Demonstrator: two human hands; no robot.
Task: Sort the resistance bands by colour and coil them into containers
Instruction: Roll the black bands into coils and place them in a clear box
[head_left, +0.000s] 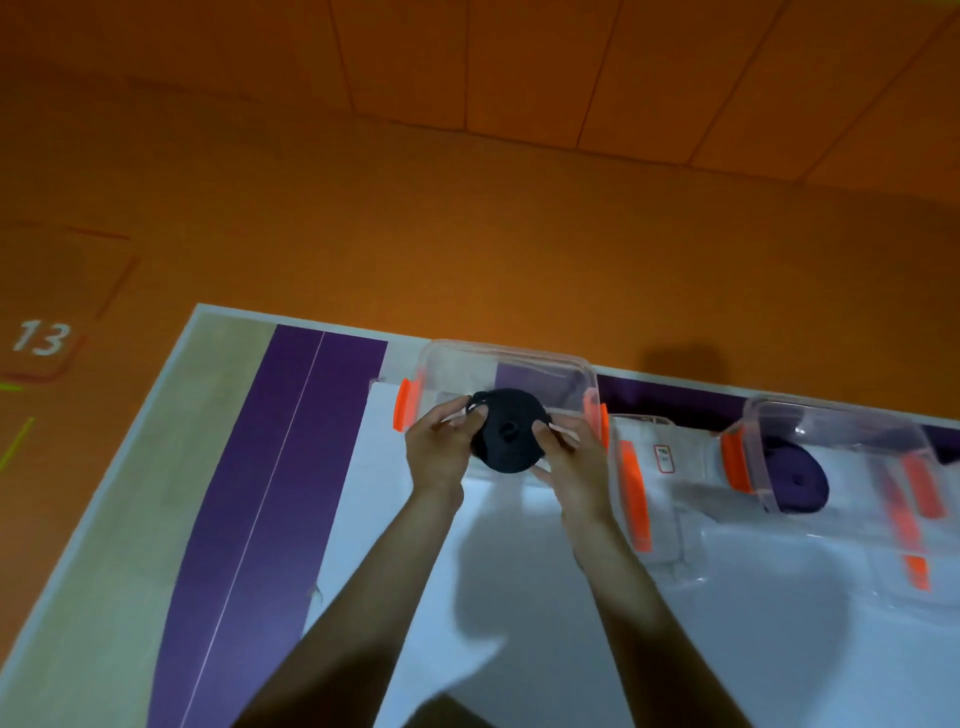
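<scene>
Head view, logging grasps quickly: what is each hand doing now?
Left hand: grips the coiled black resistance band.
Right hand: grips the same band.

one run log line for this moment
left hand + right hand: grip black coiled band | at: left container | right container: holds purple coil

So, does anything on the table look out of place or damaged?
Nothing looks spilled or broken. One small thing: the purple coil in the right container seems to stand on its edge against the wall, not flat. The black coil sits tidy between the left hand and right hand.
</scene>
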